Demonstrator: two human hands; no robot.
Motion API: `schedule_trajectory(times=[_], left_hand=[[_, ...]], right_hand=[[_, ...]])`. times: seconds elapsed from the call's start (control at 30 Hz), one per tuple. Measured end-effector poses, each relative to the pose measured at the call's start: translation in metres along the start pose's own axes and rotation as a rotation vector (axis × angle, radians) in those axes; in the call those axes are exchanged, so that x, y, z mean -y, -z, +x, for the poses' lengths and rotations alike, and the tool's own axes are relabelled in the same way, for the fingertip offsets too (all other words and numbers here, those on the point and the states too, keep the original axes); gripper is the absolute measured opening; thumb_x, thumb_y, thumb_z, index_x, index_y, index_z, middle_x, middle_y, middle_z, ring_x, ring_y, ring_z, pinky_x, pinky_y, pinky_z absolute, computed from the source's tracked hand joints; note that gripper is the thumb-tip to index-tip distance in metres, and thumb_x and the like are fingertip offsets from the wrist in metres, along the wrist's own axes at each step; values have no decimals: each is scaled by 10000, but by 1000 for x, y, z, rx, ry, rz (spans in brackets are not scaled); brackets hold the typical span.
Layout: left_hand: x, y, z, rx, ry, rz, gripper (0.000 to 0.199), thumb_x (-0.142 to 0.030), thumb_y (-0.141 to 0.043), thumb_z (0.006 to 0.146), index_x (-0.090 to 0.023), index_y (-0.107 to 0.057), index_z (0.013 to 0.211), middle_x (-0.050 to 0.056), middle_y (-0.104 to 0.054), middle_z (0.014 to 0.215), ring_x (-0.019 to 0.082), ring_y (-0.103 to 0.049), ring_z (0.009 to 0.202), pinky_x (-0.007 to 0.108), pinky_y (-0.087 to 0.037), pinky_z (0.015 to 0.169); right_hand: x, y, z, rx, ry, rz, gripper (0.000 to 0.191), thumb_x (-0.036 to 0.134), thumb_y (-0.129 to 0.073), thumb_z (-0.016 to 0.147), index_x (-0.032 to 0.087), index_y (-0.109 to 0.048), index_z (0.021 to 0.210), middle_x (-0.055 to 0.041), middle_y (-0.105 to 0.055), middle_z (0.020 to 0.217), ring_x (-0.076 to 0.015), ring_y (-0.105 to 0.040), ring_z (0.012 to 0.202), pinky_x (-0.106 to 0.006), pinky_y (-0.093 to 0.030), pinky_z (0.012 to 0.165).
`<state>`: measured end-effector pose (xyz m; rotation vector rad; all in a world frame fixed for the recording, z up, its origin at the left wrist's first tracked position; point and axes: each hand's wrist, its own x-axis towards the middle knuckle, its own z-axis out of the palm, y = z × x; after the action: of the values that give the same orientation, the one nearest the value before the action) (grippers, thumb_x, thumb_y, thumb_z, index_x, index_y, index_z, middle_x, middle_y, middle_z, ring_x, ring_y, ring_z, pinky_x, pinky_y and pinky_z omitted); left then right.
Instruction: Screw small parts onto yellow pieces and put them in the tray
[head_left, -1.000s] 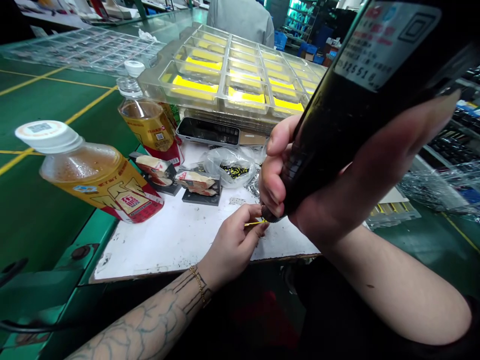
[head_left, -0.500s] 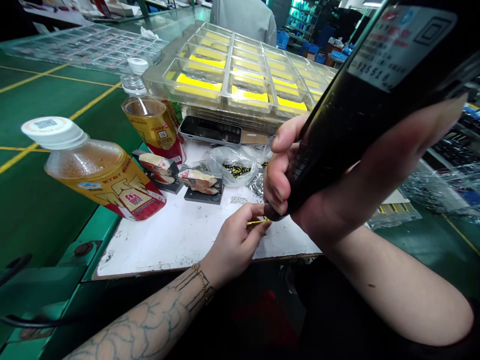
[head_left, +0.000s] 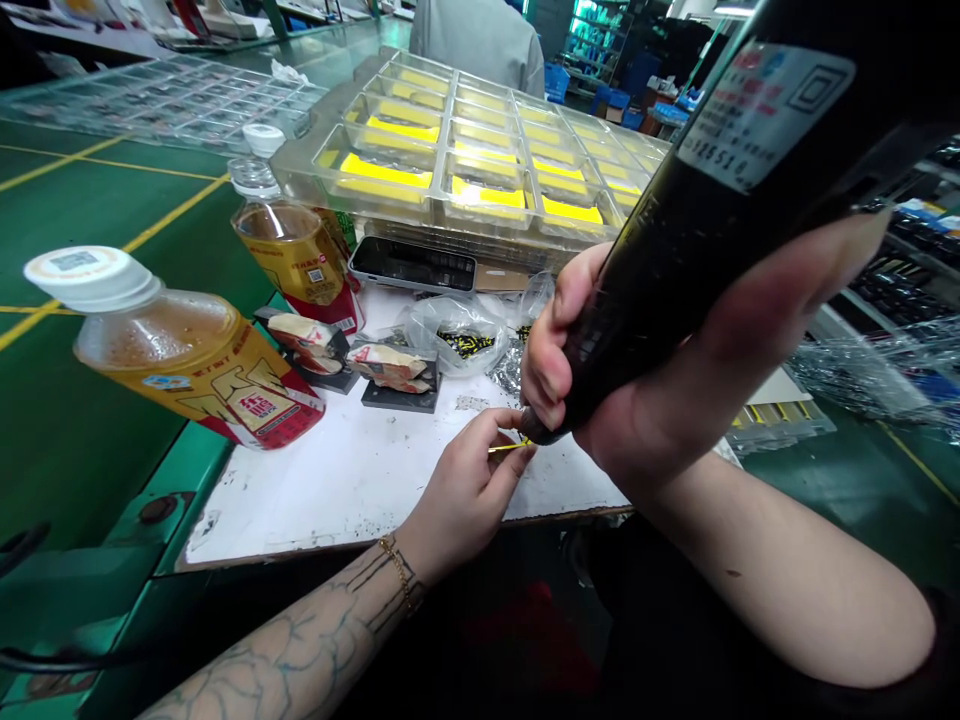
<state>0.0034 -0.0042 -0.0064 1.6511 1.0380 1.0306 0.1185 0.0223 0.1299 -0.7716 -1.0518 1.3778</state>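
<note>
My right hand [head_left: 660, 390] is wrapped round a long black power tool [head_left: 675, 260] with a printed label, tilted so its narrow end points down and left. Between the thumb and fingers of my left hand [head_left: 472, 480] is a thin yellow piece [head_left: 508, 447], held just above the white board [head_left: 315, 500]. The tool's lower end meets the yellow piece at my left fingertips; the exact contact spot is hidden. A clear bag [head_left: 461, 335] of small black and yellow parts lies behind my hands.
Two drink bottles [head_left: 195, 350] [head_left: 296, 250] stand at the left. Near them are taped blocks on dark bases [head_left: 401, 395]. Behind lie a phone [head_left: 412, 264] and stacked clear trays [head_left: 442, 185] with yellow pieces. A person in grey [head_left: 476, 45] is beyond.
The view has shifted slightly, so the bottles and trays appear a little further left. Both hands keep their holds, and the black tool appears slightly lower and further left.
</note>
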Motion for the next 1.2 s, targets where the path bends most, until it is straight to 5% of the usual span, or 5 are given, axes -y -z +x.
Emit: schedule_trajectory(times=[0.5, 0.97, 1.2], left_hand=[[-4, 1, -2, 66, 138, -90, 273, -358, -563, 981, -219, -518, 1212, -16, -535, 767, 130, -495, 631, 249, -419, 578], [-4, 1, -1, 73, 78, -33, 225, -344, -548, 993, -178, -583, 1141, 14, -565, 835, 151, -523, 750, 284, -457, 719], [-4, 3, 1, 96, 64, -98, 200, -308, -527, 1008, -170, -596, 1135, 68, -663, 1032, 189, -614, 937, 321, -484, 868]], right_hand=[[-14, 30, 12, 41, 99, 7, 601, 820, -479, 797, 230, -587, 834, 13, -511, 515, -144, -469, 405, -270, -375, 382], [-20, 28, 15, 6, 99, 4, 643, 801, -363, 872, 208, -613, 851, -2, -527, 501, -136, -466, 386, -267, -375, 378], [-18, 23, 11, -15, 48, -21, 644, 835, -447, 806, 212, -609, 846, 15, -513, 482, -130, -460, 370, -264, -367, 370]])
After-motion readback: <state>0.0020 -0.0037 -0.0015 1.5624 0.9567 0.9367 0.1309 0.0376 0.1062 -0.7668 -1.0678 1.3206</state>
